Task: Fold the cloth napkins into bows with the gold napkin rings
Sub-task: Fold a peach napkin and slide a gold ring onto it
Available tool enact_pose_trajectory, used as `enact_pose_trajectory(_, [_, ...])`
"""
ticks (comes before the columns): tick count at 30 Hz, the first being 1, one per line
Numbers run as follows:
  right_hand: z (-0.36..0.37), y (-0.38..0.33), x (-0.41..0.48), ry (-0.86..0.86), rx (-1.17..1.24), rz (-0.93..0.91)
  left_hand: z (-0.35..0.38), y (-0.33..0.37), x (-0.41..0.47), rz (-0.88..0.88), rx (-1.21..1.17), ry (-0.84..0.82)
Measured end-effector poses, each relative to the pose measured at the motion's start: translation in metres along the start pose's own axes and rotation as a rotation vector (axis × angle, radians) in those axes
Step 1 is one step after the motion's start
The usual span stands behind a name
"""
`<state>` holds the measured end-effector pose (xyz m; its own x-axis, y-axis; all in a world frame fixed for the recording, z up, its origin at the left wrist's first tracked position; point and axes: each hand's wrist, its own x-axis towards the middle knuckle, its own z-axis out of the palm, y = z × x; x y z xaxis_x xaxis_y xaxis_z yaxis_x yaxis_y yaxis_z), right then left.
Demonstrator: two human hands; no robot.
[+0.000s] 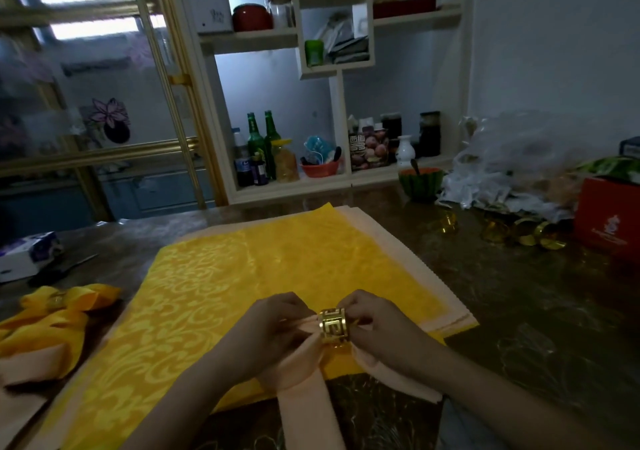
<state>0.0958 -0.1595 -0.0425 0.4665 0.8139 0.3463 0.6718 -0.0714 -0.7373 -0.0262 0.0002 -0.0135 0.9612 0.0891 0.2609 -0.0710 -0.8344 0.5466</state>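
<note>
Left hand, seen from the head camera, has its fingers curled and pinches the gathered peach napkin just left of the gold napkin ring. Right hand is curled too, its fingertips against the ring's right edge, gripping the same napkin where it comes out on that side. The ring sits around the cloth's bunched middle, between the two hands, with its cut-out key pattern facing the camera. One tail of the napkin hangs toward the near edge; another spreads out under the right wrist.

Under the hands a yellow damask napkin lies flat on a stack of peach cloths on the dark table. At near left lies a yellow bow with a ring at its centre. Loose gold rings lie far right, near a red box.
</note>
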Motion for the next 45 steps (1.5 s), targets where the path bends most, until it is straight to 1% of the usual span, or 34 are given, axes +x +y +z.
enact_pose_trajectory(3, [0.001, -0.001, 0.0, -0.058, 0.026, -0.01, 0.001, -0.002, -0.004, 0.009, -0.016, -0.001])
enact_pose_trajectory(6, [0.0, 0.0, 0.004, -0.043, 0.019, -0.01, 0.006, -0.002, -0.005, -0.012, -0.009, 0.093])
enact_pose_trajectory(9, [0.0, 0.0, 0.006, -0.074, -0.031, -0.009, 0.01, -0.001, -0.007, -0.093, 0.01, 0.189])
enact_pose_trajectory(13, [0.0, -0.001, 0.004, -0.134, -0.073, 0.016, 0.016, 0.007, -0.01, -0.068, 0.075, 0.199])
enact_pose_trajectory(16, [-0.003, -0.003, 0.002, -0.161, -0.059, 0.043, 0.019, 0.012, -0.014, -0.082, -0.021, 0.221])
enact_pose_trajectory(18, [-0.006, -0.008, 0.002, -0.118, 0.003, 0.054, 0.019, 0.016, -0.013, -0.084, -0.058, 0.202])
enact_pose_trajectory(20, [-0.006, -0.014, 0.003, -0.083, 0.054, 0.049, 0.017, 0.019, -0.011, -0.057, 0.029, 0.124])
enact_pose_trajectory(22, [-0.004, -0.018, 0.001, -0.056, 0.045, 0.032, 0.015, 0.021, -0.01, -0.034, 0.135, 0.054])
enact_pose_trajectory(26, [-0.002, -0.02, -0.002, 0.036, 0.001, 0.003, 0.013, 0.026, -0.016, -0.003, 0.161, -0.019])
enact_pose_trajectory(28, [-0.001, -0.021, -0.003, 0.073, 0.012, -0.003, 0.016, 0.028, -0.017, 0.01, 0.215, -0.015])
enact_pose_trajectory(31, [0.001, -0.024, -0.003, 0.103, 0.018, -0.008, 0.021, 0.027, -0.013, 0.024, 0.437, 0.015])
enact_pose_trajectory(32, [0.0, -0.025, -0.003, 0.114, 0.021, -0.009, 0.023, 0.027, -0.011, 0.027, 0.469, 0.041])
enact_pose_trajectory(34, [-0.002, -0.027, -0.004, 0.137, 0.034, -0.01, 0.024, 0.029, -0.007, 0.032, 0.459, 0.088])
enact_pose_trajectory(35, [-0.003, -0.028, -0.004, 0.141, 0.046, -0.012, 0.024, 0.029, -0.006, 0.062, 0.442, 0.142])
enact_pose_trajectory(36, [-0.005, -0.028, -0.003, 0.133, 0.07, -0.006, 0.025, 0.028, -0.007, 0.097, 0.454, 0.199])
enact_pose_trajectory(38, [-0.008, -0.025, -0.002, 0.096, 0.169, 0.031, 0.025, 0.027, -0.005, 0.125, 0.501, 0.256])
enact_pose_trajectory(41, [-0.014, -0.022, 0.0, 0.067, 0.334, 0.088, 0.019, 0.03, 0.0, 0.105, 0.542, 0.241])
enact_pose_trajectory(43, [-0.017, -0.023, 0.0, 0.066, 0.312, 0.069, 0.019, 0.031, 0.001, 0.096, 0.585, 0.233])
enact_pose_trajectory(45, [-0.018, -0.022, -0.001, 0.102, 0.12, 0.005, 0.02, 0.033, 0.001, 0.069, 0.587, 0.177])
